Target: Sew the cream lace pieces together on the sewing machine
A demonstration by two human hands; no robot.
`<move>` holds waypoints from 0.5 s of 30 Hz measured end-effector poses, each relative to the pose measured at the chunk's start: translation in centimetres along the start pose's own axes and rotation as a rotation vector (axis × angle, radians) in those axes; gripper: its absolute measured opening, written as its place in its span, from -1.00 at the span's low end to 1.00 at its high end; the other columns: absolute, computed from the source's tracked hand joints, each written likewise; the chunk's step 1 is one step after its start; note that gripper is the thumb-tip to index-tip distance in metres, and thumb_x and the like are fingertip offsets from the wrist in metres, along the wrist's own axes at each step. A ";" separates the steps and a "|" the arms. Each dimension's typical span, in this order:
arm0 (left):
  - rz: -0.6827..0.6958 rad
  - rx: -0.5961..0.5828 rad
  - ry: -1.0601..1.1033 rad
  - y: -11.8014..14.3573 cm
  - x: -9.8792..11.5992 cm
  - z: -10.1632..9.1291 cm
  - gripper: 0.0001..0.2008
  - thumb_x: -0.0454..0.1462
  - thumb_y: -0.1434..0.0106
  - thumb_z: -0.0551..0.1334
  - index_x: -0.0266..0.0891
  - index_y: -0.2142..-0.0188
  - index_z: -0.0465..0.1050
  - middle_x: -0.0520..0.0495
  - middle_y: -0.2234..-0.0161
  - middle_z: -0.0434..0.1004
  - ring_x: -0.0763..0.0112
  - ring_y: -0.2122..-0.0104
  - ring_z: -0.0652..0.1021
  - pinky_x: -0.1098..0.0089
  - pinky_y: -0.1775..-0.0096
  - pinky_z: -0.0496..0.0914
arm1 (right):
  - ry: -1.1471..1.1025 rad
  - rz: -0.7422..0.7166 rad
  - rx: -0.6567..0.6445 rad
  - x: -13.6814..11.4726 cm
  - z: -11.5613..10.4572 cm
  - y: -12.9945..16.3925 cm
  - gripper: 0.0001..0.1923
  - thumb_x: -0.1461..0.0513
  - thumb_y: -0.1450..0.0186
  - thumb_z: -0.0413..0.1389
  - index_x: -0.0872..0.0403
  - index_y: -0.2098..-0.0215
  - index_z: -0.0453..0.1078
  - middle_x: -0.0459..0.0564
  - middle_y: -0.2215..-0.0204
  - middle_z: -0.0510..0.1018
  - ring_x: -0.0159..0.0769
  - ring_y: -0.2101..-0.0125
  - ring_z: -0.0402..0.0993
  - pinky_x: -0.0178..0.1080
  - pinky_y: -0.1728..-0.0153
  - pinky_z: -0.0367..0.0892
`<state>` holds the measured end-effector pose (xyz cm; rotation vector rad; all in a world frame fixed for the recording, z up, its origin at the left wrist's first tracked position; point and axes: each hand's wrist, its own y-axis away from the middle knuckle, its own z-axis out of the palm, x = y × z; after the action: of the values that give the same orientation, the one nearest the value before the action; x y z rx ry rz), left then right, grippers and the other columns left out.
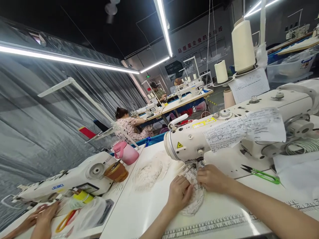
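A white lace piece (193, 202) lies on the table under the needle area of a white sewing machine (184, 142). My left hand (179, 194) rests on its left side, fingers curled and pressed together on the lace. Close to the presser foot, my right hand (211, 179) has its fingers closed on the lace's upper right edge. The needle tip and part of the lace are hidden by my fingers. Green-handled thread snips (265, 175) lie to the right of my right hand. A pile of pale lace (149, 172) is left of the machine head.
A ruler strip (211, 225) runs along the table's front. At left, a co-worker's hands (46, 212) are beside another sewing machine (74, 179), near an amber cup (116, 171) and a pink jug (127, 152). Thread cones (243, 46) stand behind my machine. Other people sit farther back.
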<state>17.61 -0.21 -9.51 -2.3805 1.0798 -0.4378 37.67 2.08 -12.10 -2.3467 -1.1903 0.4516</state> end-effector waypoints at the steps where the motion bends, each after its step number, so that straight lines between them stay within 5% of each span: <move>1: 0.008 0.000 -0.004 -0.1 0.0 0.0 -0.68 -0.30 -0.35 0.01 -0.22 0.56 0.19 0.01 0.61 0.30 0.43 0.55 0.32 0.37 0.48 0.17 | 0.009 -0.004 0.006 0.0 -0.1 0.0 -0.82 0.47 -0.06 0.00 0.09 0.54 0.31 -0.11 0.55 0.47 -0.38 0.48 0.32 -0.28 0.47 0.05; 15: 0.026 -0.038 0.004 -0.1 -0.2 0.0 -0.67 -0.30 -0.35 0.02 -0.22 0.58 0.18 0.02 0.62 0.29 0.44 0.56 0.32 0.37 0.49 0.16 | 0.041 -0.039 -0.005 -0.3 -0.5 -0.3 -0.83 0.43 -0.10 0.02 0.08 0.55 0.31 -0.11 0.56 0.47 -0.36 0.48 0.32 -0.27 0.49 0.06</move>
<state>17.61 0.00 -9.46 -2.3962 1.1288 -0.4163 37.55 1.90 -11.49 -2.3213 -1.2172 0.3853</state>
